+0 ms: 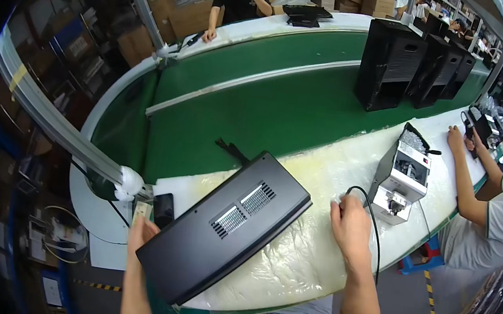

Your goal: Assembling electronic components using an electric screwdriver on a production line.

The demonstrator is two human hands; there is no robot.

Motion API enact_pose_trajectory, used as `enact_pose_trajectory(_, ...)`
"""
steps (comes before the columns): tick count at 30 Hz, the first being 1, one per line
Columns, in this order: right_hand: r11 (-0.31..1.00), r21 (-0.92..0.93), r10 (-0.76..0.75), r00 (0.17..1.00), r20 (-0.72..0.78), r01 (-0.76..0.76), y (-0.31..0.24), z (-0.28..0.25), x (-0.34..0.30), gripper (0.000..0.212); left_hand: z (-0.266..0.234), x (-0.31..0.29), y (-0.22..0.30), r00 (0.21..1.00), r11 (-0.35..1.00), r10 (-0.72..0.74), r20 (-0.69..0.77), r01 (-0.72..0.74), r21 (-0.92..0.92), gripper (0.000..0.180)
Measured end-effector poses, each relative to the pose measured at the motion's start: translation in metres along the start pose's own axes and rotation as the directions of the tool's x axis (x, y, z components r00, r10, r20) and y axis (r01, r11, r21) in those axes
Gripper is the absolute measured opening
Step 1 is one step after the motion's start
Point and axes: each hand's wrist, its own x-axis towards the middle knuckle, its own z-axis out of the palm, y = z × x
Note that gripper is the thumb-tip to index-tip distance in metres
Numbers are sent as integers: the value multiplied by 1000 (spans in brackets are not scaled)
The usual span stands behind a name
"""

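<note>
Touching the black case (pixel 226 228), slanting lengthwise lower-left to centre, with nearer left hand (pixel 139 235); curling right hand (pixel 352 225), centre-right; leaving both grasps untellable.

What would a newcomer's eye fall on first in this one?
Probably the big black case with two slotted vents, lying aslant on the film-covered worktop beside the left hand. Next, the upright black cabinets on the green surface, upper right. Then the silvery device, right of the right hand and the arcing black cable.
</note>
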Motion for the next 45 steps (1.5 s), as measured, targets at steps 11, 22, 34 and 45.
enact_pose_trajectory(11,995,87,53,981,-184,-37,49,-21,-49,50,288,75,77,929,183,25,368,-366,912,73)
enact_pose_trajectory(22,838,341,94,504,-859,426,66,-150,26,36,338,48,61,786,230,80,612,-612,756,69)
enact_pose_trajectory(34,809,444,60,698,-713,385,4,-109,37,38,328,58,58,746,223,109,657,-662,715,67)
enact_pose_trajectory(45,819,265,-61,538,-841,508,29,-128,48,39,331,58,62,796,249,30,605,-592,767,68)
